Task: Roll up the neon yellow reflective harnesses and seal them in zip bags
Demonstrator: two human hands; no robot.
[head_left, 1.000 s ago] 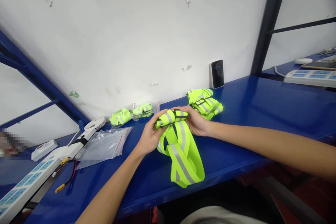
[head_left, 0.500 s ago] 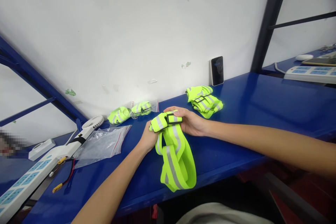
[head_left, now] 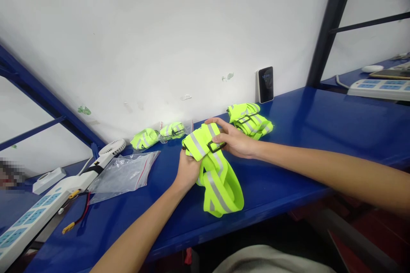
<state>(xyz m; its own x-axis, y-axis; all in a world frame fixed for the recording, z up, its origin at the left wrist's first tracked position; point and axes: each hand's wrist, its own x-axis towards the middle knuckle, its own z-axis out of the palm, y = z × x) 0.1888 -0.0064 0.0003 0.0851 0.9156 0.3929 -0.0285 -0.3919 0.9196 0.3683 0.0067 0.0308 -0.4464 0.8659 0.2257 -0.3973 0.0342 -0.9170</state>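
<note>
Two hands hold a partly rolled, fluorescent yellow reflective strap (head_left: 213, 166) over the front part of a blue worktop (head_left: 294, 162).
The left hand (head_left: 188, 168) grips the roll's left end, and the right hand (head_left: 235, 138) pinches its right side, thumb beside a black buckle (head_left: 217, 147); a loose loop hangs toward the worktop's front edge, though whether it touches the surface I cannot tell. Near the back edge lie a left yellow bundle (head_left: 145, 139), a bagged yellow bundle (head_left: 173, 130) and, farther right, folded yellow straps (head_left: 253, 126) just before an upright black-faced device (head_left: 266, 85). A clear zip bag (head_left: 128, 175) lies toward the left edge, near a white fan (head_left: 112, 147).
</note>
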